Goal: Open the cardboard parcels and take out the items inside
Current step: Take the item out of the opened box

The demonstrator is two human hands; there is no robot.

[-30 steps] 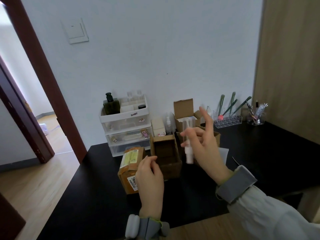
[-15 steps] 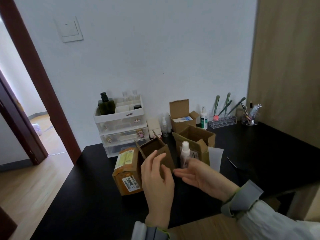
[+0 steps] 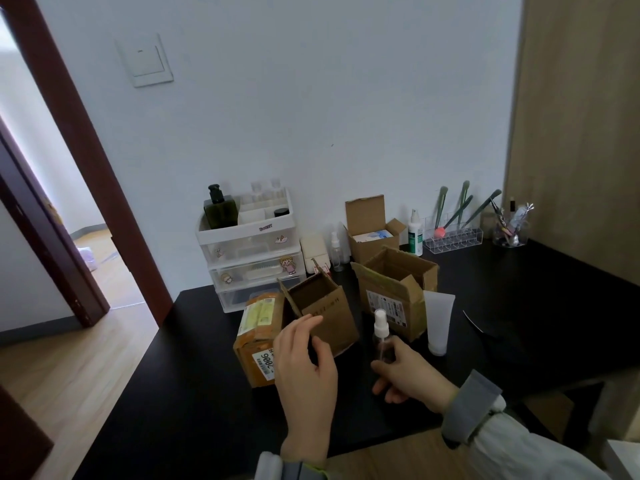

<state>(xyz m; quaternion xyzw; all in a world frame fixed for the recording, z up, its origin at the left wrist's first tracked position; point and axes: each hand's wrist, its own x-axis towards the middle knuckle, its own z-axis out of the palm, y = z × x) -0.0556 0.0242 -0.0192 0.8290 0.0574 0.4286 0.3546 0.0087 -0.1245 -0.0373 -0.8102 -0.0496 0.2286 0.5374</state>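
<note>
My right hand [image 3: 410,377] grips a small clear spray bottle [image 3: 381,336] with a white cap, upright just above the black table [image 3: 519,306]. My left hand [image 3: 304,368] holds the near edge of a small open cardboard box [image 3: 325,310], which is tilted and looks empty. A sealed parcel [image 3: 258,337] wrapped in tape, with a white label, stands to the left of that box. Behind the bottle stands an opened parcel [image 3: 394,289] with its flaps up. A third open box [image 3: 372,230] near the wall holds a white and blue item.
A white tube [image 3: 438,320] stands cap down right of the opened parcel. A plastic drawer unit [image 3: 249,251] with a dark pump bottle stands at the wall. Small bottles, a brush organiser [image 3: 453,237] and a clear cup sit along the back. An open doorway lies to the left.
My right hand has lowered the spray bottle from chest height down to the table. My left hand has tilted the small open box. The view has shifted slightly.
</note>
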